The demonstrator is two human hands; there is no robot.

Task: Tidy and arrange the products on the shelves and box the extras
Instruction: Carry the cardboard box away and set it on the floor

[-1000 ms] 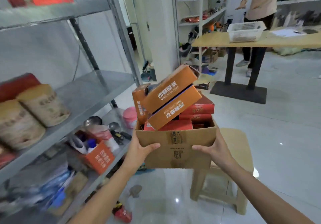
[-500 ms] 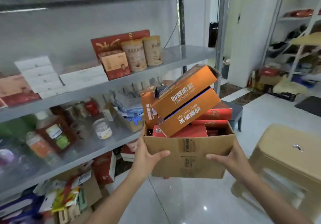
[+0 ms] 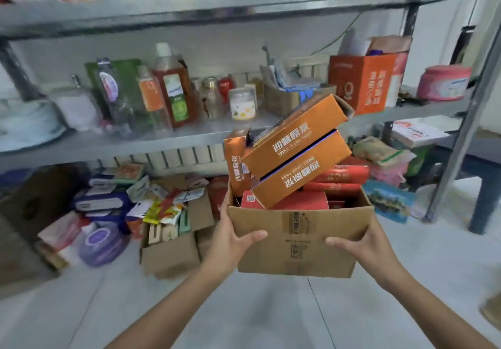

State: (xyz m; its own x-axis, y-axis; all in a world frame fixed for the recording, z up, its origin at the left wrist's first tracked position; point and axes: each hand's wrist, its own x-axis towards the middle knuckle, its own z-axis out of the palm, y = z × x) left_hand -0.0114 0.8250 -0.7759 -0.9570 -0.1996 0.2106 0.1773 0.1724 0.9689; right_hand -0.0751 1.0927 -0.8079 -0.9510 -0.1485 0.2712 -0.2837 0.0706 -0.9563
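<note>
Before the metal shelves (image 3: 135,145), a cardboard box (image 3: 298,243) is hanging between two hands: the left hand (image 3: 230,237) is gripping its left wall, thumb across the front, and the right hand (image 3: 360,243) is gripping the right wall. Orange cartons (image 3: 292,142) are poking out tilted above red packs (image 3: 339,178) inside.
</note>
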